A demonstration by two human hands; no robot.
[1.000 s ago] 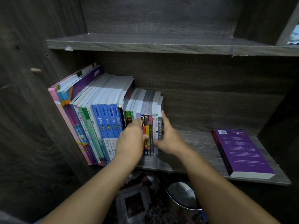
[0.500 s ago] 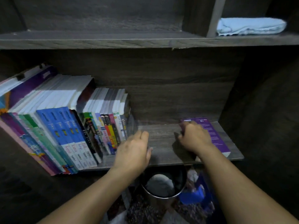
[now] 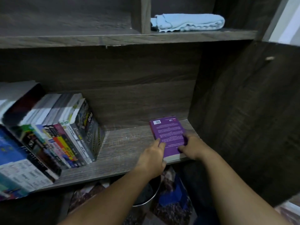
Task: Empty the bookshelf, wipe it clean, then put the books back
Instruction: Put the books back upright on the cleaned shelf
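Note:
A purple book (image 3: 168, 135) lies flat at the right end of the dark wooden shelf (image 3: 123, 153). My left hand (image 3: 153, 157) grips its left edge, thumb on the cover. My right hand (image 3: 193, 147) holds its right edge, fingers on the cover. A row of books (image 3: 61, 132) leans to the left on the shelf's left half, the outermost one showing a grey cover. A folded light blue cloth (image 3: 188, 22) rests in the right compartment of the shelf above.
The shelf's right side wall (image 3: 243, 111) stands close beside the purple book. Below the shelf sit a round metal bin (image 3: 146, 197) and some printed bags or papers (image 3: 170, 202). A vertical divider (image 3: 146, 13) splits the upper shelf.
Both hands left the leaning row of books and moved right to the purple book, first the right hand, then the left. The view swung right with them.

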